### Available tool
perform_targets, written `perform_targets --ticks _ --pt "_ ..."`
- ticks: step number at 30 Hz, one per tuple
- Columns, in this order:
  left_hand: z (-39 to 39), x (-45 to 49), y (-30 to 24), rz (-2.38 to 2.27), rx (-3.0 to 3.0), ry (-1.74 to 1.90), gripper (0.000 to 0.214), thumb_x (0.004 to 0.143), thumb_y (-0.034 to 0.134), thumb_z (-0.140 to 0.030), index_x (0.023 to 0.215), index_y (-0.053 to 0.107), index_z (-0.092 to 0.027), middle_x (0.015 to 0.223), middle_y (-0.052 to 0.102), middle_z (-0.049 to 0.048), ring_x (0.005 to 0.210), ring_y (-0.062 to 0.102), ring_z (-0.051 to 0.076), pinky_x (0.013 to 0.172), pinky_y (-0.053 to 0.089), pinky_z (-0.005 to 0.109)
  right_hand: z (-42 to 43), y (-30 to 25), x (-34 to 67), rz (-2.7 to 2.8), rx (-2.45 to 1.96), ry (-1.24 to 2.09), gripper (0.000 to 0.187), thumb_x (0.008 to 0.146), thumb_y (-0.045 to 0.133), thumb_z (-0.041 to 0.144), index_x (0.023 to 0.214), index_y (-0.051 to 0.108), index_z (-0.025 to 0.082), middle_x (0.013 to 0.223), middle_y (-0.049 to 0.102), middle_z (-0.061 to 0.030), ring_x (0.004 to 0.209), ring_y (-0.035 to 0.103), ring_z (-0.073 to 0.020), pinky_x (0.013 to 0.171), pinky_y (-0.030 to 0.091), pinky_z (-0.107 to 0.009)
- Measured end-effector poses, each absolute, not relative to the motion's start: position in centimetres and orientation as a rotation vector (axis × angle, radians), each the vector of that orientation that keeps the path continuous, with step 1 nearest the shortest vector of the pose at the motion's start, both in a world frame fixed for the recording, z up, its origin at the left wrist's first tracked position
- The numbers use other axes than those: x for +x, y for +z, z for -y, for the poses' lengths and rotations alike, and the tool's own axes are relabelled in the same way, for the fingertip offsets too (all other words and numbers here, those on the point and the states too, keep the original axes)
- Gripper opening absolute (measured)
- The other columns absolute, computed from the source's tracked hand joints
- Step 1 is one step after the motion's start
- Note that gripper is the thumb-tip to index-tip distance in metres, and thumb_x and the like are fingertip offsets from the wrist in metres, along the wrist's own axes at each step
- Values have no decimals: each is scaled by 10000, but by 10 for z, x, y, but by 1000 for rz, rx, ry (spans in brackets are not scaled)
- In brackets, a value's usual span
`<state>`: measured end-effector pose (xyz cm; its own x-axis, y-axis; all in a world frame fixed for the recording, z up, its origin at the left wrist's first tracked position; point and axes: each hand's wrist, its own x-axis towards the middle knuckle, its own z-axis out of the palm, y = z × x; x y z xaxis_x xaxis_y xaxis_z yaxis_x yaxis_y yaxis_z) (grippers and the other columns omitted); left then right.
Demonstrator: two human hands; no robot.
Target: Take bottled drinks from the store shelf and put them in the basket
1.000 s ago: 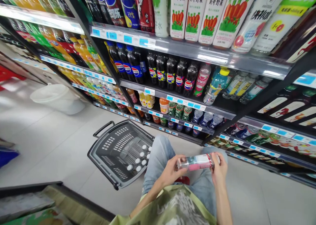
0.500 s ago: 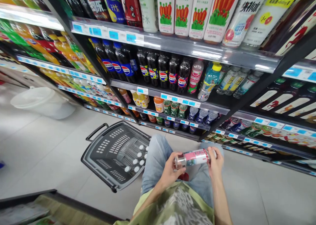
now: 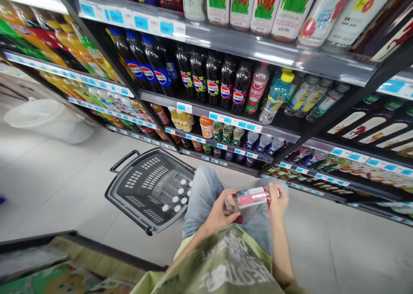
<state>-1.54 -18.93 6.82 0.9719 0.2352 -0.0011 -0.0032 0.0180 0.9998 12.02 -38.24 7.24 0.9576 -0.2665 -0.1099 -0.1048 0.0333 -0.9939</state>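
Observation:
A clear plastic drink bottle [image 3: 253, 198] with a pink, white and red label lies sideways above my lap, held between both hands. My left hand [image 3: 221, 210] wraps round its base end. The fingers of my right hand [image 3: 278, 199] close round the neck and white cap at the other end. To the left of my knees, a dark grey shopping basket [image 3: 138, 199] stands on the floor. Several white-capped bottles [image 3: 177, 199] stand in its right part, partly cut off by my leg.
Shelves of drinks rise in front, with cola bottles [image 3: 213, 81], a blue bottle with a yellow cap [image 3: 275, 97] and carrot-print cartons [image 3: 240, 5]. A white tub [image 3: 48, 119] stands on the floor at left. A low display edge [image 3: 112, 257] lies at lower left.
The bottle has rolled a little about its length, so its label faces differently. My view has tilted slightly downward, and both hands keep their hold.

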Motion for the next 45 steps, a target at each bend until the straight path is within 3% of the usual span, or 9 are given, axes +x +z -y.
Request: perform_targets --ticks 3,7,11,20,24,28,37,40,45 --pt "193 -14 70 -203 1594 240 575 751 906 -379 1248 683 -196 1299 720 158 1249 689 323 1041 578 440 385 74 120 -359 -1491 -94 504 640 895 631 784 691 193 712 628 18 613 529 -140 578 441 -272" --pt "197 -14 71 -309 1375 26 703 759 901 -528 1285 607 -165 807 745 24 629 714 190 617 581 302 391 79 121 -268 -1559 -111 470 670 879 605 807 695 196 771 662 5 680 574 -154 633 468 -276" --pt "196 -11 71 -337 1182 -83 596 853 711 -748 962 561 -182 608 677 -10 412 610 164 413 461 257 391 81 121 -103 -1624 -169 425 720 857 581 764 678 198 813 685 -18 784 621 -186 737 497 -309" --pt "206 -16 62 -353 1160 -22 891 729 937 -495 1403 430 -206 838 743 -13 624 740 187 618 644 332 382 75 125 -281 -1560 -189 429 693 878 568 763 686 190 752 651 0 724 587 -168 706 484 -306" --pt "202 -14 64 -389 1206 -37 705 751 905 -565 1203 514 -192 721 717 -33 490 679 168 485 558 274 383 77 123 -210 -1586 -183 419 714 857 571 773 681 196 762 651 2 711 585 -166 680 480 -301" --pt "194 -9 61 -418 1075 -233 631 878 630 -810 973 497 -200 585 670 -24 357 584 146 359 415 222 382 82 121 4 -1712 -252 404 782 810 570 732 639 207 796 676 -22 807 635 -203 779 518 -343" --pt "204 -19 51 -401 1136 -34 892 718 931 -583 1356 430 -212 902 737 -7 590 696 151 598 605 300 376 76 119 -96 -1674 -251 374 773 827 528 734 639 207 795 674 -23 800 632 -203 789 522 -349" --pt "194 -20 51 -353 1428 -38 699 776 881 -595 1250 564 -190 902 736 10 633 682 154 628 568 288 376 79 117 -118 -1673 -254 370 754 844 522 752 650 207 793 672 -18 779 632 -197 764 522 -340" --pt "173 -13 57 -7 1832 -31 502 874 807 -545 1218 708 -193 1145 773 115 1051 727 272 981 574 395 366 92 99 158 -1905 -273 293 817 823 470 793 674 219 780 688 -22 727 641 -189 712 540 -330"
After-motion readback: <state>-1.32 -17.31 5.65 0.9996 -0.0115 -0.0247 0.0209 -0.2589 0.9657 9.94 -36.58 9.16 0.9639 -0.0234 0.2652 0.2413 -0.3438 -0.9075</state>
